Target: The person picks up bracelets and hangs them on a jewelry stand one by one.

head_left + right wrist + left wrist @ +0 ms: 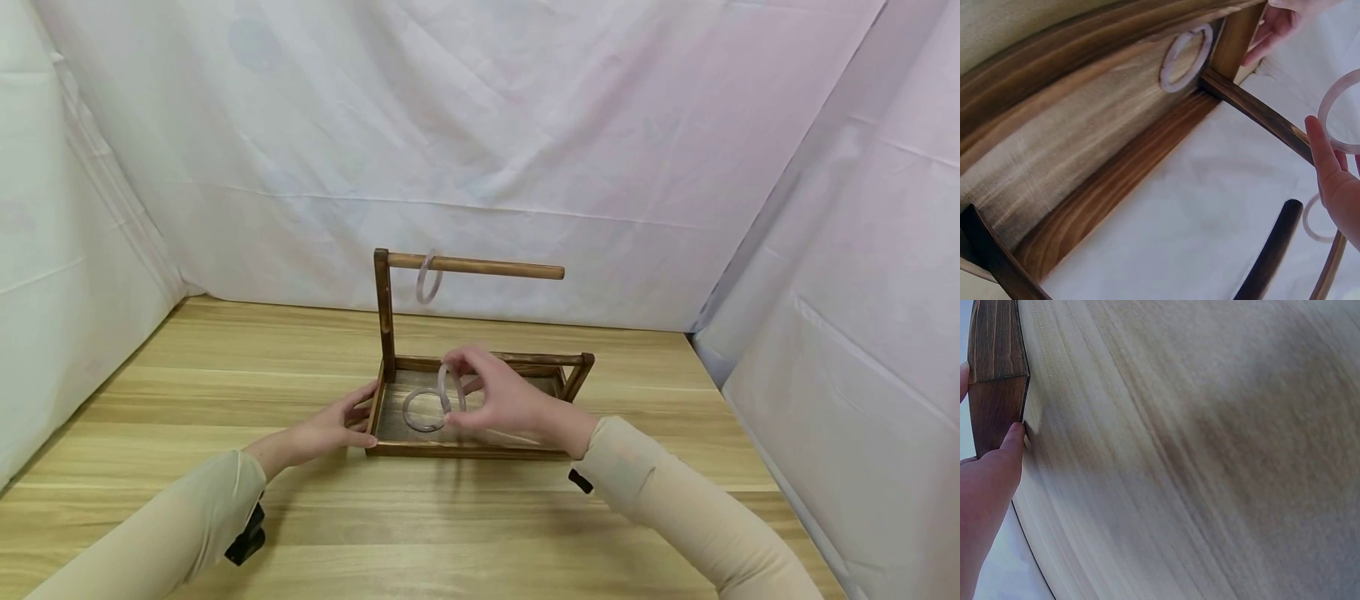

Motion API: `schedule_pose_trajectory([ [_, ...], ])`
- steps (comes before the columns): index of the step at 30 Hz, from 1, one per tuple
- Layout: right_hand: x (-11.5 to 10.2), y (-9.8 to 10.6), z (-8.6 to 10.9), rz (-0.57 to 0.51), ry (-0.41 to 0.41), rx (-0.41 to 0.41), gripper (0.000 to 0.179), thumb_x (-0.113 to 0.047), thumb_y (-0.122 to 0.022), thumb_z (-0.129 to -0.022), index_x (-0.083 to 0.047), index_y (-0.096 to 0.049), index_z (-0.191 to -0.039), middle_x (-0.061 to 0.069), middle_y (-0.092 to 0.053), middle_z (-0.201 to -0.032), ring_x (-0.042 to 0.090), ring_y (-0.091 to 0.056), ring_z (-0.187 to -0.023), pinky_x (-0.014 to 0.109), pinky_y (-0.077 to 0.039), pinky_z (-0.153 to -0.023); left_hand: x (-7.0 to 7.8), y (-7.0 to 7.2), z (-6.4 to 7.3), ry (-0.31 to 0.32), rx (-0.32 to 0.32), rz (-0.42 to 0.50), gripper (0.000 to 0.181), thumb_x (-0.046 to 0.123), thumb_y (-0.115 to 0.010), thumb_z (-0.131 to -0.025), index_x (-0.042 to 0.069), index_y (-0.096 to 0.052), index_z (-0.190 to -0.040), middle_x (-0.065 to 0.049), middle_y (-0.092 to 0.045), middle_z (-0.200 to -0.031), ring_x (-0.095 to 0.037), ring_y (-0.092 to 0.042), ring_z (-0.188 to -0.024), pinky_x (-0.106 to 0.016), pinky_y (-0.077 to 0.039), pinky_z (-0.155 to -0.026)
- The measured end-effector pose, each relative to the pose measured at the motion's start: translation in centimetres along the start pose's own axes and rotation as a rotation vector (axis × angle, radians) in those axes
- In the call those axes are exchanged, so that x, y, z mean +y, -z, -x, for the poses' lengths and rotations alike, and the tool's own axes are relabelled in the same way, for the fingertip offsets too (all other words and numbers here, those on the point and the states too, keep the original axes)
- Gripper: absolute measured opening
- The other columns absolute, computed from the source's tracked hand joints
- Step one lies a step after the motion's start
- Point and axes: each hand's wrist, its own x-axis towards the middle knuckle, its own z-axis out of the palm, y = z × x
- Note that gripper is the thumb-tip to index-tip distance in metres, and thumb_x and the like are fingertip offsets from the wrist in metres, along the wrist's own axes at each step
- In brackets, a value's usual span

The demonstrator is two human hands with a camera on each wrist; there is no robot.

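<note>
A dark wooden bangle stand (480, 451) has a tray base, a high bar (502, 267) and a lower bar behind the tray. My left hand (318, 433) holds the tray's left end, thumb at the front corner and fingers along the end wall. Above the tray, my right hand (510, 402) pinches a pale translucent bangle (442, 387) between thumb and fingers. A second bangle (1166, 65) lies flat on the tray floor near its left end. From the high bar, close to the left post, hangs a third bangle (421, 290).
The stand sits on a light wood-grain table (480, 533). White cloth (480, 117) hangs behind the table and along both sides. The high bar's right end is free, and a slanted support (577, 379) carries the lower bar's right end.
</note>
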Motion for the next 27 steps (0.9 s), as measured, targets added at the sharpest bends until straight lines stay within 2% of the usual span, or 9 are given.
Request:
schedule_pose_trajectory([
  [8,-0.9,1.0,0.0,-0.032,0.039,0.035,0.061,-0.010,-0.074,-0.076,-0.001,-0.042,-0.127,0.012,-0.050,-0.115,0.032,-0.052,-0.108,0.027,-0.056,-0.089,0.0,-0.1,0.0,0.000,-0.004,0.000,0.099,0.013,-0.067,-0.083,0.005,0.005,-0.149,-0.030,-0.001,-0.153,-0.048,-0.014,-0.139,-0.051,-0.026,-0.114],
  [14,-1.2,1.9,0.2,-0.074,0.014,0.072,0.062,-0.007,-0.073,-0.076,-0.004,-0.041,-0.129,0.011,-0.049,-0.117,0.029,-0.051,-0.110,0.035,-0.055,-0.092,-0.1,0.0,0.0,0.011,-0.001,-0.010,0.096,0.011,-0.065,-0.084,0.007,0.005,-0.150,-0.030,-0.003,-0.153,-0.047,-0.016,-0.139,-0.050,-0.029,-0.113],
  [21,-1.2,2.8,0.4,-0.076,0.061,0.113,0.060,-0.002,-0.072,-0.077,-0.001,-0.040,-0.128,0.014,-0.048,-0.118,0.024,-0.051,-0.109,0.030,-0.056,-0.090,-0.2,0.0,0.0,0.008,-0.002,0.000,0.097,0.012,-0.066,-0.084,0.007,0.004,-0.150,-0.030,-0.003,-0.153,-0.047,-0.016,-0.139,-0.050,-0.029,-0.113],
  [27,-1.3,3.7,0.9,-0.085,0.057,0.134,0.061,-0.002,-0.071,-0.078,-0.001,-0.039,-0.130,0.016,-0.046,-0.117,0.028,-0.051,-0.109,0.030,-0.056,-0.089,-0.2,0.0,-0.2,-0.026,-0.005,0.018,0.099,0.009,-0.068,-0.082,0.004,0.004,-0.149,-0.032,-0.002,-0.152,-0.049,-0.014,-0.138,-0.051,-0.028,-0.113],
])
